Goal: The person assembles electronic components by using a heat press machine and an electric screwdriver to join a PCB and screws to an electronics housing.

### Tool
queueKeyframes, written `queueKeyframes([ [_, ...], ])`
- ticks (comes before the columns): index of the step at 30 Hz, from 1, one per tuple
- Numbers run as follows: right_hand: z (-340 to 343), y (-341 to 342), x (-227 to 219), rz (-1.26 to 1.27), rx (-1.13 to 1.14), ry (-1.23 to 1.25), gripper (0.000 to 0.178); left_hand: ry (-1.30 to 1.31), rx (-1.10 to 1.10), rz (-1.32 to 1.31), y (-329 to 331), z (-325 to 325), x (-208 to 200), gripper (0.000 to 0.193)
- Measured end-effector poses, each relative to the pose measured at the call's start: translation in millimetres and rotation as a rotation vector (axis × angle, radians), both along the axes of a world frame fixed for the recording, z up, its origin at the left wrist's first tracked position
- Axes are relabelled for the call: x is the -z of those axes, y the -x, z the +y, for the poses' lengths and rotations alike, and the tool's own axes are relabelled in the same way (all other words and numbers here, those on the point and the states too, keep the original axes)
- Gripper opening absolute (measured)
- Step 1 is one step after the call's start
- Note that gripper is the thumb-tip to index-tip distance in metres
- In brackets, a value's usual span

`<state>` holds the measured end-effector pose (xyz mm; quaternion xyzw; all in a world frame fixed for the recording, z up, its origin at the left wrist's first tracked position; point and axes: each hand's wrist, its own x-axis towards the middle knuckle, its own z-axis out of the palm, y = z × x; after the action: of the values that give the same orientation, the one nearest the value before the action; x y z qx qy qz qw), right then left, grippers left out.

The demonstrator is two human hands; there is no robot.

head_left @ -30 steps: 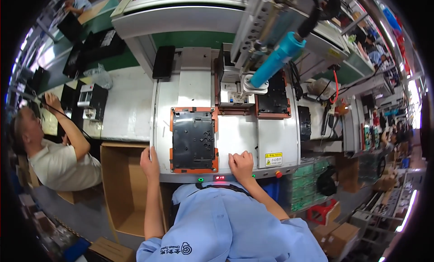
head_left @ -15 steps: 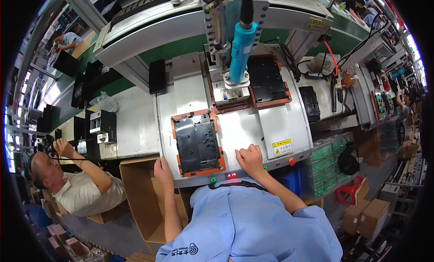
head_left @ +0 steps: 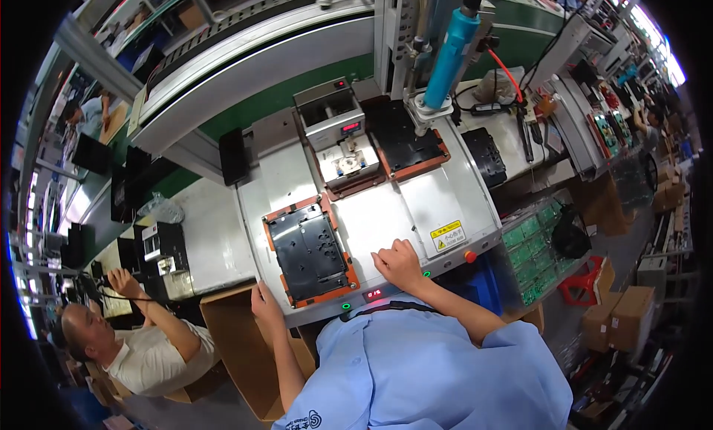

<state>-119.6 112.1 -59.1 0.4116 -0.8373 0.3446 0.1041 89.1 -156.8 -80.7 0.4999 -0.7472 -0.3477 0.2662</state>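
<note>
My left hand (head_left: 266,305) rests against the left front corner of the white machine bed (head_left: 375,222); its fingers are mostly hidden. With fingers curled in and nothing visible in them, my right hand (head_left: 399,266) lies on the bed's front part. Between and beyond my hands, a black plastic panel (head_left: 306,248) with small holes sits in an orange-brown fixture frame (head_left: 353,284). A second black panel (head_left: 405,137) lies in a like fixture farther back to the right. Over that panel's right side stands a teal automatic screwdriver (head_left: 451,59), its tip close to the panel.
A metal screw feeder (head_left: 334,125) with a red display stands behind the bed's middle. A red knob button (head_left: 470,257) and lit green buttons line the front edge. An open cardboard box (head_left: 238,341) stands at the left, near a seated co-worker (head_left: 134,348). Green circuit boards (head_left: 538,248) lie at the right.
The teal screwdriver has moved right, from in front of the screw feeder to over the far right panel. My view has shifted and tilted; both hands keep their places at the bed.
</note>
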Motion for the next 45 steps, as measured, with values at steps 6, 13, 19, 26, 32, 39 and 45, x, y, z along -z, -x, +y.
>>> queueKeyframes([
  [6, 1.6, 0.4, 0.2, 0.008, 0.006, 0.000, 0.025, 0.008, 0.021, 0.003, 2.2, 0.4, 0.7, 0.035],
  [13, 0.7, 1.0, -2.7, -0.002, 0.007, 0.032, 0.026, -0.036, 0.042, -0.001, 4.3, 3.3, -10.0, 0.036],
  [19, 1.6, 1.6, -1.8, 0.012, 0.007, 0.024, 0.025, -0.062, 0.037, -0.006, 6.6, 3.7, -10.4, 0.037],
  [26, 0.1, 0.8, -2.2, 0.005, -0.010, 0.020, 0.024, -0.045, 0.007, -0.017, 7.1, 6.4, -17.5, 0.036],
  [32, -0.3, 0.8, -1.4, -0.002, -0.015, 0.030, 0.025, 0.004, -0.018, 0.022, 6.4, 3.4, -5.5, 0.032],
  [39, -1.8, -0.1, -2.5, -0.004, -0.008, 0.014, 0.026, -0.026, -0.008, 0.011, 1.7, 0.0, -0.7, 0.031],
  [45, -1.8, 0.0, -5.8, -0.027, -0.024, 0.004, 0.024, -0.099, -0.062, -0.016, 3.8, 7.0, -11.8, 0.030],
])
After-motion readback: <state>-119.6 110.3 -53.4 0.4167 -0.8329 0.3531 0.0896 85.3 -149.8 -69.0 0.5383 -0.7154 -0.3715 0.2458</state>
